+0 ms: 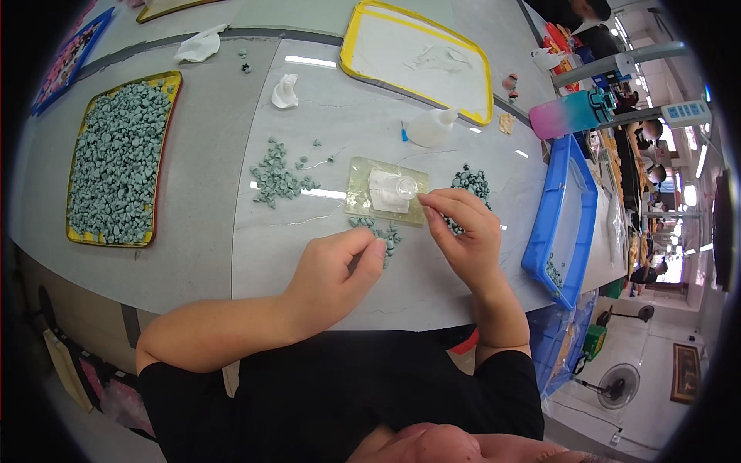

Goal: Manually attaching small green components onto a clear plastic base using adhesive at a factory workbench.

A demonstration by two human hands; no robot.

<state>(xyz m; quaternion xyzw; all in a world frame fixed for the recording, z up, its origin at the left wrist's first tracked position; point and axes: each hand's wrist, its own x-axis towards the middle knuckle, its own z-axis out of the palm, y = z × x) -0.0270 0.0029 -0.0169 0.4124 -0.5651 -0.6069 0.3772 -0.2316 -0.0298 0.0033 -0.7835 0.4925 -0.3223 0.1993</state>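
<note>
My left hand (333, 276) is over the near side of the table, thumb and forefinger pinched together; whatever is between them is too small to make out. Just beyond those fingertips lie small grey-green pieces (392, 234). A translucent yellowish pad (358, 185) carries a white sheet (380, 194) with a small clear round dish (406, 187) on it. At the dish's right edge is my right hand (469, 231), also in a pinch, with its contents indistinct. Darker green pieces (472, 180) are heaped beyond this hand, partly hidden by it. Another loose pile of grey-green pieces (276, 176) spreads left of the pad.
A yellow-rimmed tray heaped with grey-green pieces (120, 166) stands at left. Farther back are a yellow-edged white tray (423, 58), a translucent squeeze bottle (432, 128) and crumpled white tissue (285, 91). On the right sit a blue bin (532, 258) and a pink-teal drinking bottle (567, 113).
</note>
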